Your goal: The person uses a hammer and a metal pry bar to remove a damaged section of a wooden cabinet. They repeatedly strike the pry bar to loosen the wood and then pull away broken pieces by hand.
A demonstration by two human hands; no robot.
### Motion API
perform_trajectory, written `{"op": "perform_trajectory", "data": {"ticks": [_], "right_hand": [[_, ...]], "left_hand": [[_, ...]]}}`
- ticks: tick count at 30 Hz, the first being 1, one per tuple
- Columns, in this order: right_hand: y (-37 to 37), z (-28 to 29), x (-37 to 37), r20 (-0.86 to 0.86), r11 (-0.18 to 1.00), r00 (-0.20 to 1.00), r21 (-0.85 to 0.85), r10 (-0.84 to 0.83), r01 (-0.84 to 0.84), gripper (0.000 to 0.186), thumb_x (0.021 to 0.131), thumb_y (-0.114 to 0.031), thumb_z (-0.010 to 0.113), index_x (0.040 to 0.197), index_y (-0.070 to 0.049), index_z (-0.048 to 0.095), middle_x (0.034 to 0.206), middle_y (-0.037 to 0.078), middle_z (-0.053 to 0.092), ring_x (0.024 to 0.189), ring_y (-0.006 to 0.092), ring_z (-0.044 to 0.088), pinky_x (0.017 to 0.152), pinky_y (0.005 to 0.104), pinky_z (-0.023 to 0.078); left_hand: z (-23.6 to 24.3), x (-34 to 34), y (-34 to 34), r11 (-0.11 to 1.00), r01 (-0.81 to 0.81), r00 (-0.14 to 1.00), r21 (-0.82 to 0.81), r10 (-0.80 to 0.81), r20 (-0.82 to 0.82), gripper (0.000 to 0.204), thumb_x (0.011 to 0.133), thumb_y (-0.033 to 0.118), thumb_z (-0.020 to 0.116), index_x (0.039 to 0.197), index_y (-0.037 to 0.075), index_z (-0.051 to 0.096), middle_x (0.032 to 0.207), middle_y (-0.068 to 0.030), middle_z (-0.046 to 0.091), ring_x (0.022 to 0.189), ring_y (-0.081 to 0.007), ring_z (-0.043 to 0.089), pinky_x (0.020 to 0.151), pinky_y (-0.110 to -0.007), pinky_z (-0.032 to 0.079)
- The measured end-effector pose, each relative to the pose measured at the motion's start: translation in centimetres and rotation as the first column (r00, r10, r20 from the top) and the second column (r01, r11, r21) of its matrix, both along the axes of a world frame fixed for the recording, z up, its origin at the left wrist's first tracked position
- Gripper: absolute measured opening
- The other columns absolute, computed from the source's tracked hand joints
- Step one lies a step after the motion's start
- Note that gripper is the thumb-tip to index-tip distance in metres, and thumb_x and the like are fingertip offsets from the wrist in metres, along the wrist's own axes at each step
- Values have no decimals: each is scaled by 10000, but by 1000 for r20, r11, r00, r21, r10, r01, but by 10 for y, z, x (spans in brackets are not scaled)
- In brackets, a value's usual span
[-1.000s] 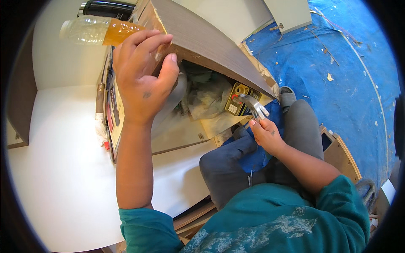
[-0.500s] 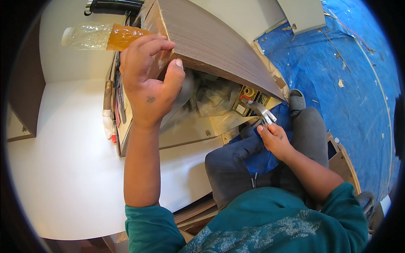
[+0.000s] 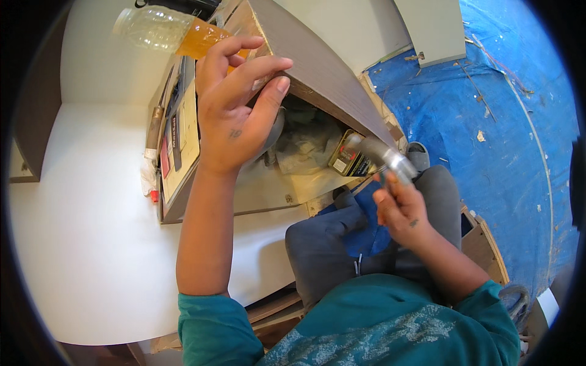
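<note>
My left hand (image 3: 235, 116) is raised at the front corner of a wood-grain cabinet (image 3: 317, 55), its fingers stretched and apart, with thumb and index finger near the panel's edge. Nothing shows between them. My right hand (image 3: 403, 210) is closed around a claw hammer (image 3: 390, 160), held over my lap; its metal head is blurred by motion. A plastic bottle of orange liquid (image 3: 201, 38) lies beyond my left fingers, partly covered by them. Inside the cabinet are crumpled clear plastic (image 3: 308, 143) and a dark box (image 3: 345, 152) with printed sides.
A white surface (image 3: 110, 256) spreads out at the left. Tools, one with a wooden handle (image 3: 154, 128), stand against the cabinet's side. Blue sheeting (image 3: 513, 152) with scraps and sticks covers the floor at the right. A wooden frame (image 3: 485, 244) stands beside my right leg.
The hammer has swung slightly right and is now blurred. My left hand's index finger has stretched out, away from the other fingers. The whole view has shifted a little.
</note>
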State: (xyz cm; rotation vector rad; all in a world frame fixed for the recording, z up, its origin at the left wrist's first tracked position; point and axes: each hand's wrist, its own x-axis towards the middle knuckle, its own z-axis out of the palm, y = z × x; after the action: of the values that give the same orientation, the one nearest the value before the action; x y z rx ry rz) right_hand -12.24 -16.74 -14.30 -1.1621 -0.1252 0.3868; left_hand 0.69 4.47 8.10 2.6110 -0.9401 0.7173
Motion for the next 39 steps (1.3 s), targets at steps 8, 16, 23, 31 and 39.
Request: {"op": "perform_trajectory", "data": {"ticks": [8,16,23,31,39], "right_hand": [[-36,64,56,201,985,967,96,-158,141,402,1108,-185,499,1469,-8,506,747,9,538,580,80,484,547,242,421],[-19,112,78,193,988,972,103,-134,116,408,1120,-245,474,1446,-9,544,706,0,497,539,78,478,504,236,401],[-14,129,89,161,984,975,119,-151,132,397,1124,-215,456,1439,6,552,724,0,477,529,71,457,478,230,386],[-8,137,93,267,980,947,-33,-181,196,399,1131,-231,466,1449,-6,551,713,-28,457,516,46,422,464,214,359],[-8,138,94,243,978,952,-49,-185,202,397,1127,-234,481,1452,-20,560,695,-39,453,510,38,425,452,210,348]], "left_hand": [[-2,2,0,1000,5,998,-12,-4,64,216,791,73,793,966,200,789,1303,-65,587,979,-227,480,919,-353,422],[3,-1,-1,986,-26,999,-162,32,35,191,715,74,831,872,156,759,1239,-62,613,1025,-230,517,873,-350,481],[-1,-4,14,999,23,988,-33,-18,151,159,766,10,797,887,111,777,1180,-52,661,1003,-210,538,908,-326,443],[0,-5,13,998,56,982,-22,-51,181,148,765,-7,793,874,92,780,1018,-38,636,966,-211,528,861,-317,433],[0,-4,12,998,55,981,-14,-51,188,129,762,-4,789,865,73,774,982,-35,630,961,-213,529,859,-317,432]]}}
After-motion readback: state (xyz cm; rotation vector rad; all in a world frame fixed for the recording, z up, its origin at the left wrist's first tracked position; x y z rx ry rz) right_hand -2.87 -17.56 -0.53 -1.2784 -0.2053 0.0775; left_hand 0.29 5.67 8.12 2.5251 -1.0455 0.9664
